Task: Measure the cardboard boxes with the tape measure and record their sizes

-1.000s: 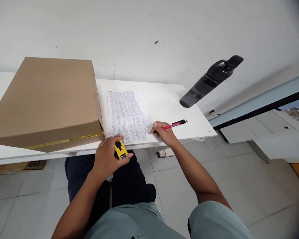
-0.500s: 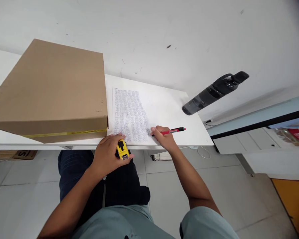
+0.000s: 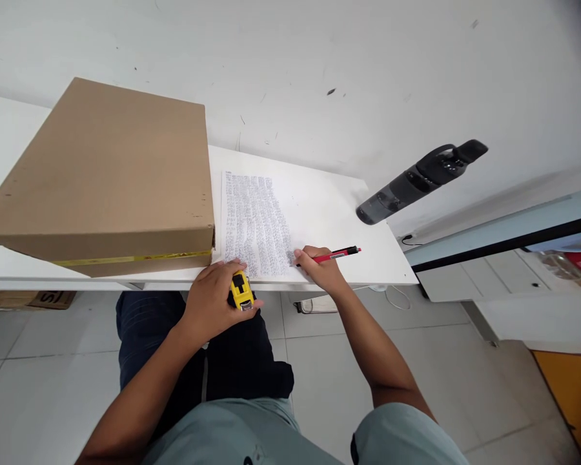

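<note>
- Since a second ago the whole view has been tilting: the cardboard box (image 3: 111,168) is now sitting higher in the frame and the black bottle (image 3: 416,184) lower and farther right, while both hands are keeping the same holds.
- The right hand (image 3: 322,268), just right of centre, is closing thumb and fingers around a red-and-black pen (image 3: 336,254); its tip is pointing left, by the lower right of the handwriting, and I can't tell whether it is touching.
- The left hand (image 3: 210,300), below centre, is curling around a yellow tape measure (image 3: 243,290), which is overlapping the front edge of the white table (image 3: 319,200) in my sight.
- Between the hands and a little above them, a sheet of paper (image 3: 254,226) is lying flat, carrying dense lines too small to read.
- The box is filling the left of the frame just beside the paper, a yellow strip (image 3: 140,259) running along its front face.
- The bottle is showing slanted at the table's right end, its cap pointing to the upper right.
- A scuffed wall (image 3: 295,51) is stretching across the top.
</note>
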A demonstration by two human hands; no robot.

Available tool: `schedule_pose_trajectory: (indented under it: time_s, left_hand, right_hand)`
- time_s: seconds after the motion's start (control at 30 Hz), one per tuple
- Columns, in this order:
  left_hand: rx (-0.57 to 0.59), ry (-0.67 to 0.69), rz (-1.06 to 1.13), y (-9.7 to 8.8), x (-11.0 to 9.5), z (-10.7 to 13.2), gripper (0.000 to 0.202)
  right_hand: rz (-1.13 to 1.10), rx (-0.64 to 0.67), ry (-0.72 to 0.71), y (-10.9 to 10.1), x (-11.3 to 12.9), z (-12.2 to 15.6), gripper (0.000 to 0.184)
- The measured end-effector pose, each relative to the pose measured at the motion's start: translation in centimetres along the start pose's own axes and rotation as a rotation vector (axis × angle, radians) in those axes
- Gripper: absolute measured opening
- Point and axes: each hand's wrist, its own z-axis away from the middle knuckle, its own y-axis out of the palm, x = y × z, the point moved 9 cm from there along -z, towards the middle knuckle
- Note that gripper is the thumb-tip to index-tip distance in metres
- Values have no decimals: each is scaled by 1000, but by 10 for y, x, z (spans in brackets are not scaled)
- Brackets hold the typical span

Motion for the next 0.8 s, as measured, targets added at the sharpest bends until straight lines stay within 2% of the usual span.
schedule_pose_trajectory:
  time_s: [0.13, 0.8]
  left_hand:
    - [11, -14, 0, 0, 0, 0, 59]
    - [38, -60, 10, 1, 3, 0, 60]
  right_hand:
    - [-4, -33, 9, -2, -1, 0, 47]
    - [-30, -28, 17, -2, 0, 3, 46]
